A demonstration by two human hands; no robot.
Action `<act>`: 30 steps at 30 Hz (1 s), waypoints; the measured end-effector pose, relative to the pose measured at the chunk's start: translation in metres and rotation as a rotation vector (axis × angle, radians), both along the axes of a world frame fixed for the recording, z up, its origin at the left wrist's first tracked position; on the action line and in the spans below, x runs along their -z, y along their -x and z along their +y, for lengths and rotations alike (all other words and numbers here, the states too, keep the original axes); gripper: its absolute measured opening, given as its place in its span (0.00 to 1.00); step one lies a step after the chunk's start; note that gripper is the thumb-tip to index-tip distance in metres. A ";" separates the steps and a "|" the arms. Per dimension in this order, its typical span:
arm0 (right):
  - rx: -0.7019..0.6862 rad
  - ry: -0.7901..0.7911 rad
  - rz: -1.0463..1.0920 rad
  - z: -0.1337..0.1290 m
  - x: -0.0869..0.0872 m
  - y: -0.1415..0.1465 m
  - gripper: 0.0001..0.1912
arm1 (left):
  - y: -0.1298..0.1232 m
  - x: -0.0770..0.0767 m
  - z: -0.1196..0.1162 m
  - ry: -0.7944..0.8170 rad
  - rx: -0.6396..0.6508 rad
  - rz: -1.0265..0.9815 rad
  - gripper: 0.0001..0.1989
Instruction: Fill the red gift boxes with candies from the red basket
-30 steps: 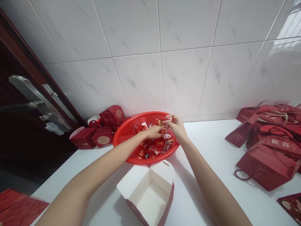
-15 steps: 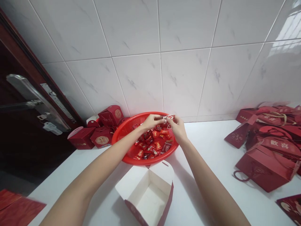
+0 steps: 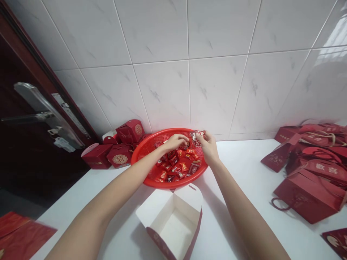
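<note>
White counter with red basket: wrapped sweets pinched at fingertip end of right hand, left hand curled alongside, grip unclear.

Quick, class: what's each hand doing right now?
Left hand: fingers curled over the red basket; holding cannot be told.
Right hand: closed, holding red-and-white packets.

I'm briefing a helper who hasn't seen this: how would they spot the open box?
On the white table, find the red basket of wrapped sweets. The open box sits on its near side. Unlike the red boxes at left and right, it shows a bare white inside.
</note>
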State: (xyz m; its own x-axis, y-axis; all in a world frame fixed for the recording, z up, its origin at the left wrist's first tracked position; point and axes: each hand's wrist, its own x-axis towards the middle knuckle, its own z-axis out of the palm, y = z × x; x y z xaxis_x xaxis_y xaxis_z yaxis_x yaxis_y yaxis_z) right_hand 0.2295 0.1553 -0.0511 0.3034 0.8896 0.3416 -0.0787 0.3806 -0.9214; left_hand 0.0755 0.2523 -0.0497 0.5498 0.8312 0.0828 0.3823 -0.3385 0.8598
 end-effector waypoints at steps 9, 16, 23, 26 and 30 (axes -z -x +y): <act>-0.015 0.023 0.115 -0.002 -0.005 0.001 0.23 | 0.012 -0.006 -0.004 -0.066 0.140 0.266 0.10; -0.002 0.011 0.116 0.001 -0.001 0.001 0.22 | -0.004 0.001 -0.043 -0.164 0.616 0.517 0.25; 0.003 -0.023 0.096 0.004 0.001 0.002 0.19 | -0.005 0.006 -0.032 -0.412 0.497 0.664 0.13; -0.005 -0.012 0.112 0.004 0.001 0.003 0.18 | 0.002 -0.002 -0.021 -0.379 0.305 0.596 0.15; -0.001 -0.014 0.126 0.004 0.001 0.003 0.18 | 0.009 -0.007 -0.015 -0.336 0.189 0.517 0.15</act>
